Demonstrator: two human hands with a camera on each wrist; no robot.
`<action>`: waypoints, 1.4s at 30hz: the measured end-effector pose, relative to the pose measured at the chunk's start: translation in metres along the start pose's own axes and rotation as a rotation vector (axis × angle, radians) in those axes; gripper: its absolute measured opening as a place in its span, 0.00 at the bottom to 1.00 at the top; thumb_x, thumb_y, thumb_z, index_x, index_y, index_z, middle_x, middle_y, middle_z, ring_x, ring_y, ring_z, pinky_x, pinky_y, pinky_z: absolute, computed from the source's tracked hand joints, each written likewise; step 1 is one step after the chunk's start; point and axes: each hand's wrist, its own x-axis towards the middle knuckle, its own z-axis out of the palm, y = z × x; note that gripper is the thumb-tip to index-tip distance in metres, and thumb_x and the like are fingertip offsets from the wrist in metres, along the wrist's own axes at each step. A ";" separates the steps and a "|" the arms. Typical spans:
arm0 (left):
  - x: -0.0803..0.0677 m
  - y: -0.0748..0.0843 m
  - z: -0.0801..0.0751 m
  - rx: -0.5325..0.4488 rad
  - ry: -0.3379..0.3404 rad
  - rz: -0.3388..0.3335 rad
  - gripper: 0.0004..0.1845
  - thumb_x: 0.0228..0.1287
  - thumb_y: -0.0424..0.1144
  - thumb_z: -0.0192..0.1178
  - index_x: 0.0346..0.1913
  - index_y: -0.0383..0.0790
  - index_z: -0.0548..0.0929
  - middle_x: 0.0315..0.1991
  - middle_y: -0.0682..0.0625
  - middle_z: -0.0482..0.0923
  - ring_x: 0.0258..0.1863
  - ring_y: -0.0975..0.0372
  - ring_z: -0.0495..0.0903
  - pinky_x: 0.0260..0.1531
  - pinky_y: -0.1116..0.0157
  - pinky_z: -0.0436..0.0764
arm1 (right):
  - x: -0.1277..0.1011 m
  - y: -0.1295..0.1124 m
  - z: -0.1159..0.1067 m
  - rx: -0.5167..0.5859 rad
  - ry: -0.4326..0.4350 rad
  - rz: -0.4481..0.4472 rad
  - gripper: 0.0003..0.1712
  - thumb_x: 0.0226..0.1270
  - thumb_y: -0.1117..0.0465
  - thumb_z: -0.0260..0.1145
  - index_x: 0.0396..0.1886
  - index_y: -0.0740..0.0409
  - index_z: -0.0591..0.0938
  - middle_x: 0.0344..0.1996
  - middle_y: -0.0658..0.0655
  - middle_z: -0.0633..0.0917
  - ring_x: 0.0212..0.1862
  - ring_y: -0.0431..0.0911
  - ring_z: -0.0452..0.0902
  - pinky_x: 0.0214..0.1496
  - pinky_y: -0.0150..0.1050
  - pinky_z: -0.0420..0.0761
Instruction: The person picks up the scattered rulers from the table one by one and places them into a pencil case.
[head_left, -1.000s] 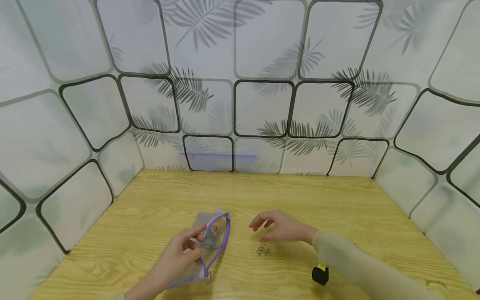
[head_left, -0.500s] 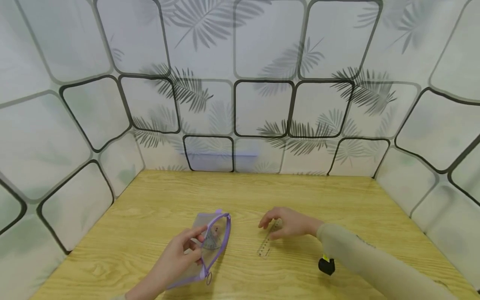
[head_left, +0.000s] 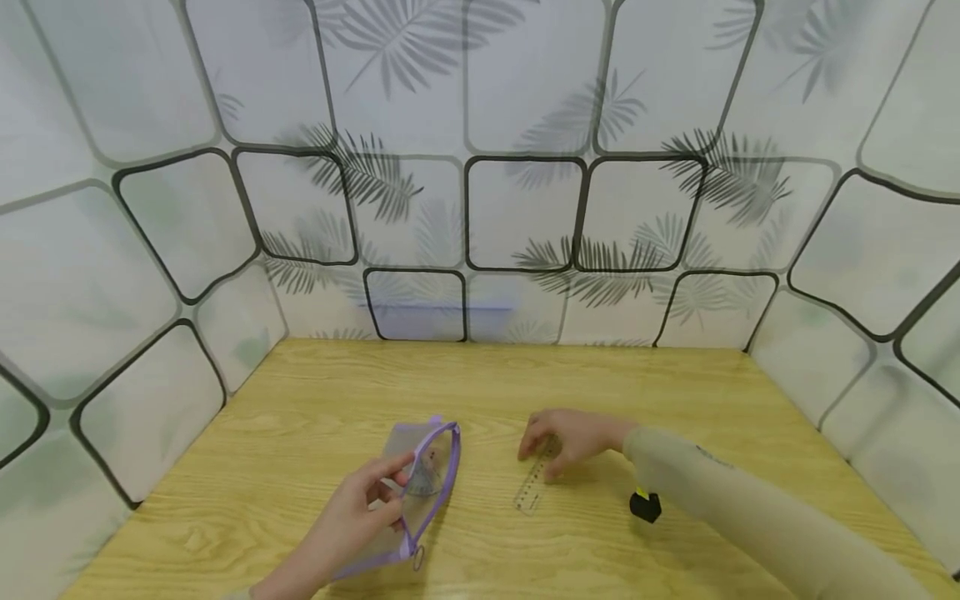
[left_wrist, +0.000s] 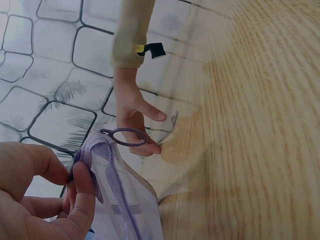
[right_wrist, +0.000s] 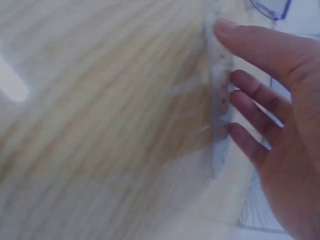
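My left hand (head_left: 356, 508) pinches the rim of a see-through mesh zip pouch (left_wrist: 131, 197) with purple trim, which gapes toward the right. Inside the pouch lies a clear protractor (head_left: 424, 478). My right hand (head_left: 573, 437) bends over a clear ruler (head_left: 529, 493) on the wooden table. In the right wrist view the thumb (right_wrist: 237, 36) lies across the ruler toward one long edge, and the fingertips meet the other. The ruler's far part is covered by the right hand in the head view.
The wooden table (head_left: 315, 392) fills the space in front of me. A patterned cloth (head_left: 525, 208) stands around its back and sides. A purple pull ring (head_left: 418, 557) hangs at the pouch's near corner. A small black piece (head_left: 645, 506) sits at the right sleeve.
The right hand has first shifted a little right, then settled lower over the ruler, with its fingers coming to the ruler's edges. My left hand and the pouch have stayed almost still.
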 end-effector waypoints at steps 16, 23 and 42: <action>0.000 -0.001 0.000 0.002 0.009 -0.017 0.33 0.57 0.22 0.54 0.70 0.23 0.65 0.49 0.36 0.71 0.30 0.69 0.75 0.28 0.65 0.86 | -0.004 0.013 0.004 0.167 -0.022 -0.006 0.18 0.62 0.56 0.71 0.53 0.47 0.83 0.45 0.53 0.77 0.44 0.41 0.69 0.46 0.31 0.75; 0.001 0.001 0.000 0.012 0.023 -0.012 0.33 0.57 0.22 0.54 0.69 0.23 0.66 0.48 0.36 0.72 0.30 0.69 0.75 0.27 0.65 0.85 | -0.008 0.016 0.007 0.218 -0.017 -0.004 0.14 0.65 0.58 0.68 0.51 0.49 0.81 0.39 0.58 0.73 0.38 0.42 0.63 0.39 0.30 0.68; 0.001 0.001 -0.001 0.007 0.008 -0.020 0.33 0.58 0.23 0.54 0.70 0.24 0.65 0.49 0.36 0.72 0.31 0.68 0.75 0.28 0.64 0.86 | -0.008 0.016 0.009 0.284 -0.019 0.006 0.14 0.64 0.63 0.68 0.49 0.52 0.80 0.36 0.60 0.72 0.35 0.42 0.61 0.36 0.31 0.65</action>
